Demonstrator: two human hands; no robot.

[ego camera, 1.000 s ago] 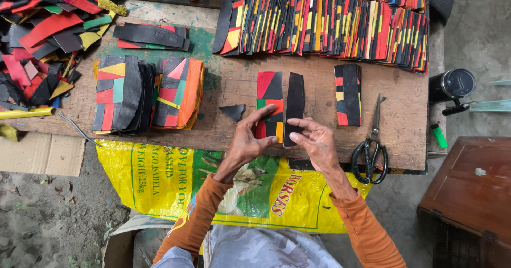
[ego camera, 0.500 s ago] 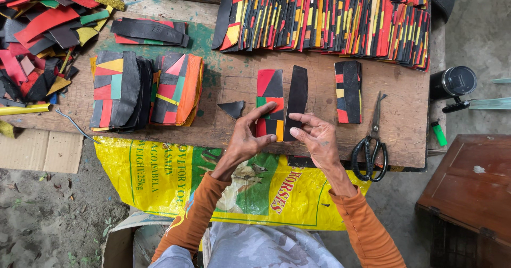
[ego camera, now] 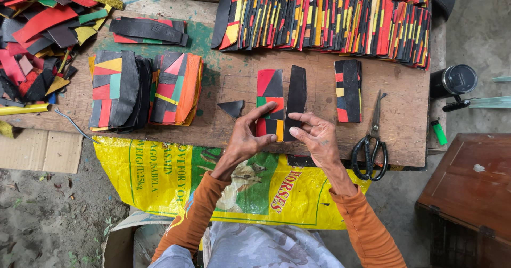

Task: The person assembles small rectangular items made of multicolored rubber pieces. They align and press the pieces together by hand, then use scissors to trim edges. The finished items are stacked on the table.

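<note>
The left hand [ego camera: 246, 137] presses its fingers flat on a patchwork panel [ego camera: 270, 104] of red, black, green and yellow pieces lying on the wooden bench [ego camera: 404, 124]; the right hand [ego camera: 318, 136] pinches the lower end of a long black strip [ego camera: 295, 102] set just beside that panel's right edge. Judging by the long row of finished panels [ego camera: 330, 18] at the far edge and two stacks [ego camera: 143, 88] at left, much looks done; a heap of loose scraps [ego camera: 37, 28] remains, and scissors [ego camera: 371, 140] lie idle at right.
</note>
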